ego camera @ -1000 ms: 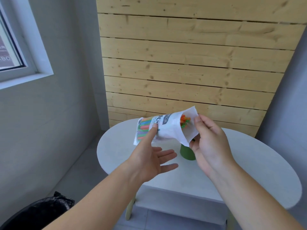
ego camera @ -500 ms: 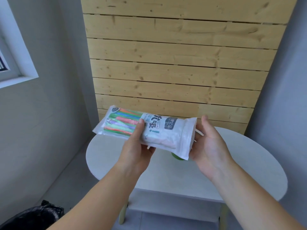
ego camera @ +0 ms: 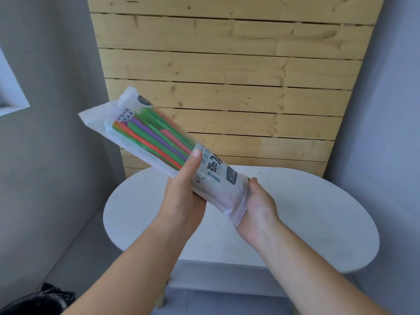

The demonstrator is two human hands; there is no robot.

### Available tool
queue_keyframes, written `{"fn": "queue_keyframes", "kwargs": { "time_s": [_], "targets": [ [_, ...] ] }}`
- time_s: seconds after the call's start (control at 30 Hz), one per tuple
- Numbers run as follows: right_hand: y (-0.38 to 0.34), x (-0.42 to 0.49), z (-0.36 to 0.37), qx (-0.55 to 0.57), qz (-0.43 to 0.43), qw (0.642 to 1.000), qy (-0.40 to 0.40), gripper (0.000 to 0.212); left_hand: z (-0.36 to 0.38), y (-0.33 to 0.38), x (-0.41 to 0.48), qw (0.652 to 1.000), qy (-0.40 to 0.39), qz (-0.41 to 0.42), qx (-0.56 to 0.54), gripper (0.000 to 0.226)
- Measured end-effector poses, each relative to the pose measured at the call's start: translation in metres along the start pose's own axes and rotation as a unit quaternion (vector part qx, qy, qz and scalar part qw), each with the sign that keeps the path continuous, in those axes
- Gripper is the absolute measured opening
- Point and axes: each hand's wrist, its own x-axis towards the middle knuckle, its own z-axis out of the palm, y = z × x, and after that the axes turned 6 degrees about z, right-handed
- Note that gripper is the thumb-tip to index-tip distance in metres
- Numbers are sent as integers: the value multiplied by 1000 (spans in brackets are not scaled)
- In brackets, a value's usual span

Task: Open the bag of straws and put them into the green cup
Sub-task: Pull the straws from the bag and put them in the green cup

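bag [ego camera: 211, 178]: clear and milky white, dark printed lettering beside the left hand [ego camera: 184, 196]
straws [ego camera: 150, 137]: green, orange, purple, pink stripes
bench [ego camera: 318, 214]: pale grey-white
plank wall [ego camera: 227, 76]: light knotty wood
bin liner [ego camera: 45, 301]: black

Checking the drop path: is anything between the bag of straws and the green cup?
The green cup cannot be seen now; the bag of straws, left hand and right hand cover that part of the table. No other obstacle shows.

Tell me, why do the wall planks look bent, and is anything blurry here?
Head view: the wide-angle lens bows the wooden planks and table edge; soft daylight, faint shadows; bag of straws fairly sharp, its clear film slightly glossy; the forearms at the bottom edge look softer.
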Motion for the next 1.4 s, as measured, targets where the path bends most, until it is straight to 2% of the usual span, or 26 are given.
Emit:
{"fn": "queue_keyframes", "kwargs": {
  "time_s": [0.2,0.33,0.4,0.47,0.53,0.7,0.77,0.93,1.07,1.27,1.4],
  "targets": [
    [1,8,-3,19,-9,1000,2,48,-13,0,7,999,24,-15,39,48],
    [3,11,-4,31,-3,999,-9,37,-20,3,13,998,58,12,36,49],
    [3,15,-7,-69,-50,996,-6,36,-27,5,16,997,74,11,24,48],
    [1,18,-9,-190,-131,973,17,36,-34,7,17,996,92,-2,5,42],
    [-2,18,-12,-232,-178,956,17,32,-41,6,19,993,114,-24,-18,39],
    [-7,18,-16,-199,-187,961,-32,11,-52,4,23,989,137,-37,-50,35],
    [-9,18,-17,-167,-204,963,-50,10,-54,2,23,988,137,-43,-55,29],
    [-16,22,-24,-177,-291,940,-12,5,-55,-6,23,986,132,-52,-81,19],
    [-22,23,-26,-192,-320,928,-15,5,-54,-11,26,986,130,-62,-84,17],
    [-34,29,-36,-170,-315,934,-5,3,-55,-14,37,978,160,-88,-102,19],
    [-32,31,-36,-136,-273,952,-27,21,-55,-22,41,976,157,-96,-113,19]
  ]
}}
